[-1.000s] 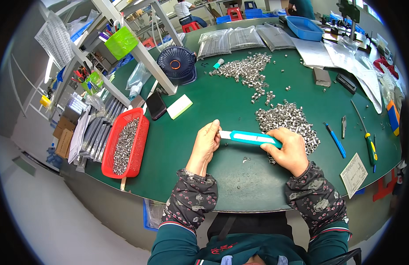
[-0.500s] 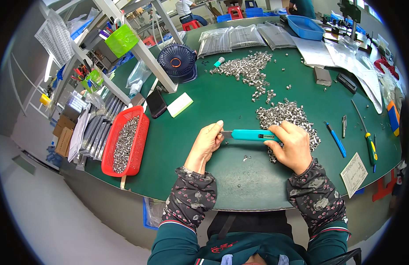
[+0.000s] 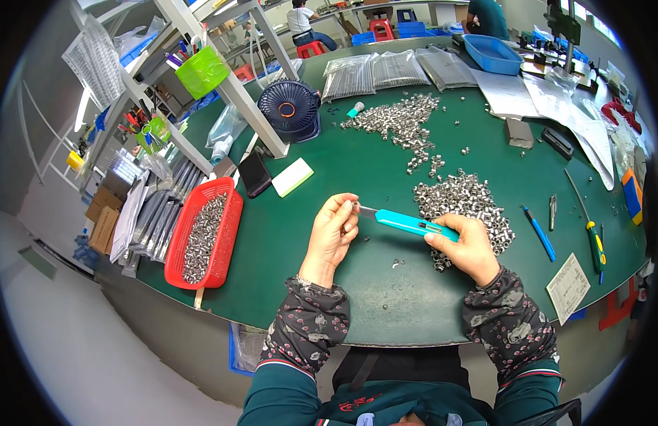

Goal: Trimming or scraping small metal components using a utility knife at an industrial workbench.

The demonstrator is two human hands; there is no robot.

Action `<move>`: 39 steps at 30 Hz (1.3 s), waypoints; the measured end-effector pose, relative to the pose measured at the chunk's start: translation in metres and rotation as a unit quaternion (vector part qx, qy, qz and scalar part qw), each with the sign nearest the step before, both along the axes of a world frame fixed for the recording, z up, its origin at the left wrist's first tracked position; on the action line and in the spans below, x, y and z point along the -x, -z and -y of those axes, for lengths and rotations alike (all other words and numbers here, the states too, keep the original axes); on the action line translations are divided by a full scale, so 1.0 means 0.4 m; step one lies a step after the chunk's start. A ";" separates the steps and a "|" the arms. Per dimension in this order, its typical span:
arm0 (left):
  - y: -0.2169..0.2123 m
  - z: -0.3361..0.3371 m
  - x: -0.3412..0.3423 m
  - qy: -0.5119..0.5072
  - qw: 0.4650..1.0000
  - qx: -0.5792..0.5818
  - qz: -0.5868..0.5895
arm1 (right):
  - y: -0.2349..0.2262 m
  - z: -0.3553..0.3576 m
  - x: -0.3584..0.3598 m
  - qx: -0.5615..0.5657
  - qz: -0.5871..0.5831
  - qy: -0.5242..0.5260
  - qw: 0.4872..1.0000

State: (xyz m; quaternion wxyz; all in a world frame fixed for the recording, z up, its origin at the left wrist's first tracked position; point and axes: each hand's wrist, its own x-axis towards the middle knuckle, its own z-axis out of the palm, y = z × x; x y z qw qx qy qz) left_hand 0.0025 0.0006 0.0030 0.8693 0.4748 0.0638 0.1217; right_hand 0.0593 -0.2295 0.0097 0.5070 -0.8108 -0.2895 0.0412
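A: Where's the knife right now?

B: The teal utility knife sits above the green desk, near the middle. The right hand is closed around its handle end at about 4 o'clock from the blade. The left hand has its fingertips pinched together at the blade tip, at 9 o'clock; I cannot tell whether a small part is held between them.

A: How will it handle?

B: Light and stiff, I'd judge, with a smooth plastic body that could slip. Best held by the handle, well away from the thin blade, which looks sharp and brittle.

A: Anything changed from a second ago?

B: Then both hands gripped the knife's body, held level. Now the left hand has slid off to the blade tip and the knife tilts slightly. The pile of small metal parts at 1 o'clock and the red basket at 9 o'clock have not moved.
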 end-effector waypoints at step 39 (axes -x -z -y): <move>0.012 0.009 0.006 -0.001 0.999 -0.042 0.023 | 0.004 -0.001 0.003 0.038 0.066 0.018 0.997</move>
